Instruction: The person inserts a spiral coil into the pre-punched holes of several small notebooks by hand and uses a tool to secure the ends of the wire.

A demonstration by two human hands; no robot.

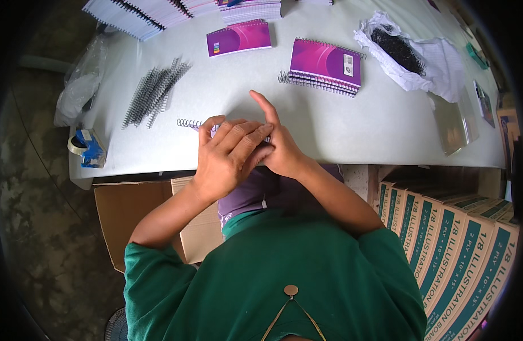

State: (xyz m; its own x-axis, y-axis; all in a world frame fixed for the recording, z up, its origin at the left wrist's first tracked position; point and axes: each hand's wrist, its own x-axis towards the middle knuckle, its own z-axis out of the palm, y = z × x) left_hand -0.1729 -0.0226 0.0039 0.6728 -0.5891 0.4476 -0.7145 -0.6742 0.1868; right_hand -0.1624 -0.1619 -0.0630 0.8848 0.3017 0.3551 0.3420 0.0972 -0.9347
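Observation:
My left hand (230,149) and my right hand (281,149) meet near the table's front edge, closed around a small notebook (215,130) that they almost wholly cover. Out of its left end sticks a dark spiral coil (188,123). The left fingers lie bent across the top, reaching to the right hand. On my right hand the index finger points up and away, while the other fingers curl in. Beyond them lies a stack of purple-pink spiral notebooks (325,61), and a single one (238,40) rests farther back. A pile of loose coils (153,94) lies to the left.
White paper (437,65) holds a heap of black coils (396,50) at the right. A blue tape dispenser (92,149) sits at the left edge, near a plastic bag (81,85). Below the table stand an open cardboard box (130,219) and a row of cartons (443,227).

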